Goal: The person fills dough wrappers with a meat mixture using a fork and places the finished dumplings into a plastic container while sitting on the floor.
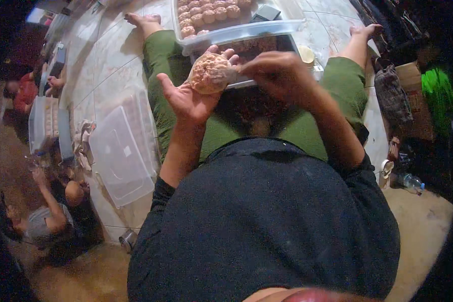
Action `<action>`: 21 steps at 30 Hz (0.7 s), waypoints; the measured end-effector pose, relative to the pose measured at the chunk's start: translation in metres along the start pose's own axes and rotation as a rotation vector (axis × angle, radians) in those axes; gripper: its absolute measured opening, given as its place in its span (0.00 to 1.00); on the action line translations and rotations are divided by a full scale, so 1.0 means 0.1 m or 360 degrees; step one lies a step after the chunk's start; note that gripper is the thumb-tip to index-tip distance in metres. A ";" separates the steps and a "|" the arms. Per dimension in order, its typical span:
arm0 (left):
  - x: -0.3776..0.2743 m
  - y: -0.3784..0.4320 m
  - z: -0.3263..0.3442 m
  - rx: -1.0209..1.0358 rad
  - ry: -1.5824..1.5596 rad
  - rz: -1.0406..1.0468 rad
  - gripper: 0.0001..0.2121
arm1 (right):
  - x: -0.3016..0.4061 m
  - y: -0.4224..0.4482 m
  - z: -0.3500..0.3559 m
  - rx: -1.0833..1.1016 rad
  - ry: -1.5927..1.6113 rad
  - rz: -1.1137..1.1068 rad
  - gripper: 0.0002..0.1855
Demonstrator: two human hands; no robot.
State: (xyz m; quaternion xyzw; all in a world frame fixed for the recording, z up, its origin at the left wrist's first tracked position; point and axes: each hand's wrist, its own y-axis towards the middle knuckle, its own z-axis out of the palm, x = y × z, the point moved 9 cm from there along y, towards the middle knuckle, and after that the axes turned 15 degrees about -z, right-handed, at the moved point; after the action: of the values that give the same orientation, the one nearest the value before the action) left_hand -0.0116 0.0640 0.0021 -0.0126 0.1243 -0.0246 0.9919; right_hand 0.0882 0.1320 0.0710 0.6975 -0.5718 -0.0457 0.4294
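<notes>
My left hand is palm up, fingers spread beneath a round dough wrapper. Pinkish minced filling is spread over most of that wrapper. Blurred by motion, my right hand has its fingertips at the wrapper's right edge; whether they hold a small tool, I cannot make out. Between my legs is a container of dark reddish contents, partly hidden by my hands. Beyond it stands a clear plastic tub with rows of open-topped dumplings and a dark box-like object. Pale round wrappers lie right of my right hand.
A translucent lid lies on the tiled floor at left, near a crumpled cloth and a metal cup. Two people sit farther left, around another tub. At right are a dark bag and a plastic bottle.
</notes>
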 end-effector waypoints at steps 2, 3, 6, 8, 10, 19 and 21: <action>0.01 0.03 -0.05 -0.0001 0.0027 -0.0009 0.54 | -0.04 -0.09 0.18 0.0076 -0.0063 -0.0001 0.07; 0.00 0.02 -0.08 -0.0011 0.0057 0.0011 0.54 | -0.02 -0.07 0.16 0.0071 -0.0058 -0.0004 0.07; -0.07 -0.01 -0.09 0.0122 -0.0177 -0.0007 0.55 | -0.01 -0.03 0.02 0.0098 -0.0207 0.0059 0.08; -0.01 -0.01 -0.10 0.0013 0.0137 -0.0071 0.55 | -0.33 -0.15 -0.03 -0.0282 0.0717 0.0604 0.10; 0.11 0.03 -0.10 -0.0078 0.0449 -0.0157 0.56 | -0.59 -0.23 0.14 -0.0141 0.0831 0.0633 0.12; 0.46 0.12 -0.60 -0.0412 0.0472 -0.0578 0.53 | -0.91 -0.59 0.87 0.0481 0.1189 0.1050 0.10; 0.24 0.10 -0.80 -0.0515 0.0602 -0.0552 0.46 | -1.05 -0.64 0.90 0.0509 0.1036 0.0938 0.11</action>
State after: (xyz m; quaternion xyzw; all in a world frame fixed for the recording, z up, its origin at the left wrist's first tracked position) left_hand -0.0081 0.0708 -0.0815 -0.1868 0.3049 -0.1755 0.9172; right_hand 0.0508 0.1695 -0.0724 0.5409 -0.5810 0.3881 0.4683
